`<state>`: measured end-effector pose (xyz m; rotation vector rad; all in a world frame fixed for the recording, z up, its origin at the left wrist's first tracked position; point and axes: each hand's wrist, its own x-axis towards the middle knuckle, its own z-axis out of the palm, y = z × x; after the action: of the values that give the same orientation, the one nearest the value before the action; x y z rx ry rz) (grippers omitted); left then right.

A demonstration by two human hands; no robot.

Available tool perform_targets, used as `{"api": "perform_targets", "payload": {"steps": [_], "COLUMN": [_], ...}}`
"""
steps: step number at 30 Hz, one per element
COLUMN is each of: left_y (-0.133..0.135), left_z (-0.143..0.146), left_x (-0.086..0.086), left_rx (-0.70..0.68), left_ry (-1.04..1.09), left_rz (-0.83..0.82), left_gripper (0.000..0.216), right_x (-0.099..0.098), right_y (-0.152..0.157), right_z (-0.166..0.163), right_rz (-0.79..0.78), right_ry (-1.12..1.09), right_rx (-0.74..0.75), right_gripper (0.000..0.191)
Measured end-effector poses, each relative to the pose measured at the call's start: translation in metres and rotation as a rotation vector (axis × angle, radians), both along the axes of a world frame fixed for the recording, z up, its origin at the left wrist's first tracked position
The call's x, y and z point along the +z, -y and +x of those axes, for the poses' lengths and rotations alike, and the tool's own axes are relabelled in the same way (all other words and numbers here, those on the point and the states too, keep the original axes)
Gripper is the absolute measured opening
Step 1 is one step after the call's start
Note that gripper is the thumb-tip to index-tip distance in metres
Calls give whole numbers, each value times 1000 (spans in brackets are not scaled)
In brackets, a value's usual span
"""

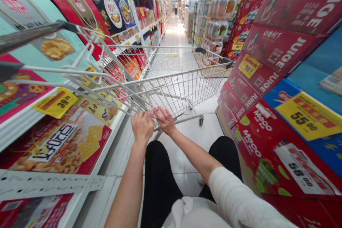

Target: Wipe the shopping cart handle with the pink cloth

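A wire shopping cart (187, 78) stands in a supermarket aisle and has nothing in its basket. Its handle (29, 35) juts out at the upper left, close to the camera. My left hand (141, 126) and my right hand (166, 120) meet at the cart's lower rear bars. Both press a small pink cloth (157, 111) against the wire there. The fingers of both hands are curled on the cloth. My knees in black trousers (160, 171) are bent below the hands.
Shelves of biscuit boxes (61, 146) with yellow price tags line the left side. Stacked red juice cartons (278, 46) and blue boxes crowd the right. The white tiled aisle (175, 32) runs ahead, with a person far off.
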<state>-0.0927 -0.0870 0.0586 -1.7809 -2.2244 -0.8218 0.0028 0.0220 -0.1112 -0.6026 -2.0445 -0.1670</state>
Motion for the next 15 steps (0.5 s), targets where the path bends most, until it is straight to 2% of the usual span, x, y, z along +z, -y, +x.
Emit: {"api": "perform_targets", "payload": {"steps": [5, 7, 9, 13, 15], "left_y": [3, 4, 4, 5, 6], "left_z": [-1, 0, 1, 3, 3], "left_x": [1, 0, 0, -2, -2], "left_rx": [-32, -29, -22, -25, -34], "left_ry": [-16, -27, -27, -13, -18], "left_rz": [7, 1, -3, 19, 31], "left_gripper": [56, 56, 54, 50, 49], "right_x": [-40, -45, -36, -3, 2], "right_y": [23, 30, 29, 13, 8], "right_z": [33, 40, 37, 12, 5], "right_rz": [-74, -90, -97, -80, -101], "right_ry": [31, -15, -61, -79, -68], "right_rx": [-65, -93, -93, -41, -34], "right_gripper": [42, 46, 46, 40, 38]}}
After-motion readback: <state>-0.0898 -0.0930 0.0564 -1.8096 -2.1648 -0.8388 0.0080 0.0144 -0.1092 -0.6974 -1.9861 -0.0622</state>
